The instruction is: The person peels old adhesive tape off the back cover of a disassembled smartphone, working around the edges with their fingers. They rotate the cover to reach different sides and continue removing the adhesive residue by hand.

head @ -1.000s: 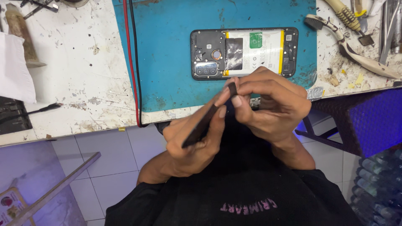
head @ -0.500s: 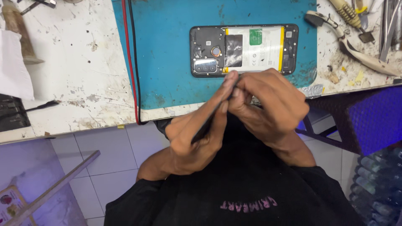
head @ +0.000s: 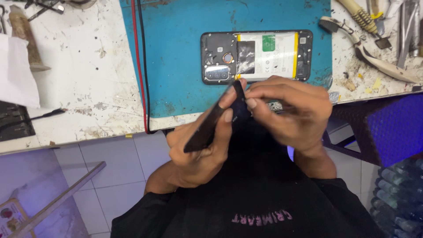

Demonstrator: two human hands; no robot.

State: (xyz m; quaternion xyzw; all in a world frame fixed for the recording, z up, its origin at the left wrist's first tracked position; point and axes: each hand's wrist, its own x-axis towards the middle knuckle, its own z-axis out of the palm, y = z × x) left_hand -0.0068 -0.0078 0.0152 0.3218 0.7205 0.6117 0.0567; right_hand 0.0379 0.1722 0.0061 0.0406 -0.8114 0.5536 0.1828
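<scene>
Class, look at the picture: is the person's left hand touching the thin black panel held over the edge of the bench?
Touching. The head view shows the left hand wrapped around the black panel, with its fingertips pressed on the panel's face.

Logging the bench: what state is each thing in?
Phone: back removed, battery exposed, flat on blue mat.
Black back cover: off the phone, tilted, gripped by left hand.
Right hand: fingertips pinching cover's top edge.
Red and black wires: lying across mat.
</scene>
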